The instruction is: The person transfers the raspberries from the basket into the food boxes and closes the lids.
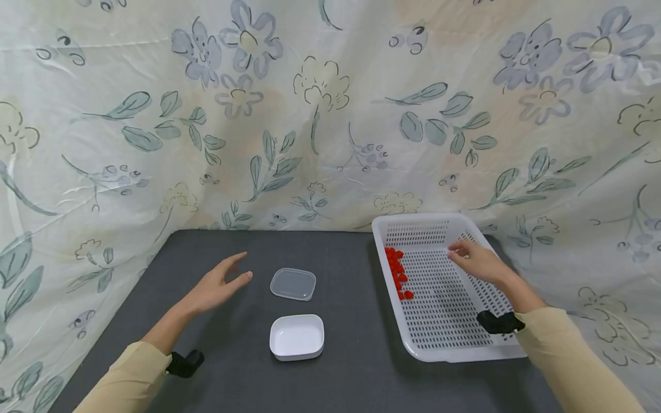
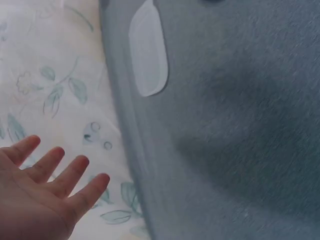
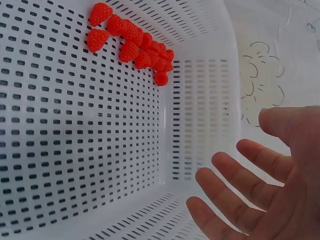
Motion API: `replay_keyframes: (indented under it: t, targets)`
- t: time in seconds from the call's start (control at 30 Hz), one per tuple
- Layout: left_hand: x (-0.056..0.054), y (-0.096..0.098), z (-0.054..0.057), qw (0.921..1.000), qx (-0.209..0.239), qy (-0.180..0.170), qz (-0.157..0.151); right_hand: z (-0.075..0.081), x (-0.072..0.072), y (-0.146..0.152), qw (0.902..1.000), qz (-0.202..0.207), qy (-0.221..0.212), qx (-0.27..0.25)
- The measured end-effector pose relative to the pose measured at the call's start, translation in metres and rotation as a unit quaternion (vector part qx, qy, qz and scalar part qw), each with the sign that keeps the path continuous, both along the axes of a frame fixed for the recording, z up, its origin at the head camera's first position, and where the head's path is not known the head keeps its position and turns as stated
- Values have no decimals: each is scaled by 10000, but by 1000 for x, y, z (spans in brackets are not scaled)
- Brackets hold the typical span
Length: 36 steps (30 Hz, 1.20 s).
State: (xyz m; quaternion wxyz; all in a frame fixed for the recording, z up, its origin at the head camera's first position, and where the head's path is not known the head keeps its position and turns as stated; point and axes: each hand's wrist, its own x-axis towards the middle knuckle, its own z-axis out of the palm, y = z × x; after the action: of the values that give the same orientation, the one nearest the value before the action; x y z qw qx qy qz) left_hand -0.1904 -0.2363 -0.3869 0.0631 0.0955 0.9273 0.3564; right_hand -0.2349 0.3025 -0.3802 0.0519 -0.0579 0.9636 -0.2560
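Note:
My left hand [image 1: 213, 288] hovers over the dark table to the left of a clear plastic lid [image 1: 293, 284], its fingers spread and holding nothing. Nearer to me than the lid stands a small white container [image 1: 296, 337] with an open top. My right hand [image 1: 477, 261] is above the right part of a white perforated basket [image 1: 408, 338]; in the right wrist view its fingers [image 3: 235, 182] are relaxed and apart, with nothing in them. Several red raspberries [image 3: 132, 37] lie bunched along the basket's left side, away from that hand.
A floral cloth [image 1: 330, 115] hangs behind the dark table [image 1: 356, 310] and down both of its sides. The basket's raised walls surround the raspberries. Each wrist wears a black camera mount, such as the left mount [image 1: 185, 363].

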Motion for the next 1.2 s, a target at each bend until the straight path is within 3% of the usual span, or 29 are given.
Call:
replay_keyframes:
  t: [0.1, 0.17, 0.3, 0.4, 0.5, 0.67, 0.77, 1.2]
  targets:
    - [2, 2, -5, 9997, 190, -164, -39, -10, -6, 3, 9993, 34, -208, -300]
    - [3, 2, -8, 9992, 308, -262, -45, -29, -18, 14, 9983, 128, -269, -496]
    - [4, 3, -14, 9976, 560, -411, -54, -83, -51, 41, 9970, -28, -436, -639]
    - [5, 4, -19, 9959, 754, -497, -76, -99, -60, 45, 9946, -282, -733, -678]
    - [8, 5, -25, 9935, 948, -614, -140, -88, -52, 34, 9917, -314, -1031, -705]
    - [12, 10, -35, 9873, 1264, -940, -193, -47, -24, 2, 9858, -332, -1473, -732]
    - [15, 13, -41, 9836, 1366, -1161, -192, -36, -16, -9, 9826, -383, -1625, -819]
    - [28, 26, -60, 9678, 1880, -1669, -87, -51, -12, -29, 9694, -606, -2155, -1009]
